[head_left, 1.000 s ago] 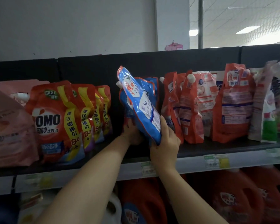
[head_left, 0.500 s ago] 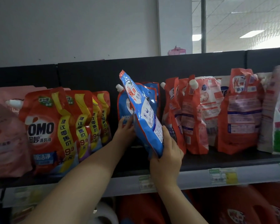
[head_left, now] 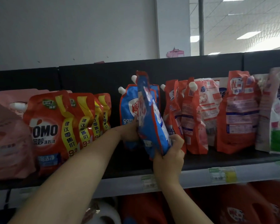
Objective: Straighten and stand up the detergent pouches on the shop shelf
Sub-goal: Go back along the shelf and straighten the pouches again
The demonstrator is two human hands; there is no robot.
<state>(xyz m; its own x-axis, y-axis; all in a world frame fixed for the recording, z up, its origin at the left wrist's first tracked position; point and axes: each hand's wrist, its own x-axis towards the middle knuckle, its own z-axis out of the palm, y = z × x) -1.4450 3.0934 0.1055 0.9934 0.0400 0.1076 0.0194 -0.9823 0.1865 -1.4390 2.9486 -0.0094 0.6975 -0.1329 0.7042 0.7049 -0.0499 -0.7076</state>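
Note:
A blue detergent pouch (head_left: 152,117) with red edges stands nearly upright, turned edge-on, above the dark shelf (head_left: 217,159). My right hand (head_left: 170,156) grips its bottom corner from below. My left hand (head_left: 130,130) holds its left side, fingers against the pouch. Right behind it stands another blue pouch (head_left: 128,107) with a white spout. Red OMO pouches (head_left: 55,126) stand in a row at the left, and red pouches (head_left: 192,117) lean together at the right.
Pink pouches (head_left: 5,139) sit at the far left, and a pink-white-green pouch (head_left: 276,120) at the far right. Price tags (head_left: 221,174) line the shelf's front rail. Red jugs (head_left: 233,207) and a white jug (head_left: 107,214) fill the shelf below.
The blue pouch has been tipped from a slant towards upright and turned more edge-on. My left hand moved up onto its side, and my right hand still grips the bottom.

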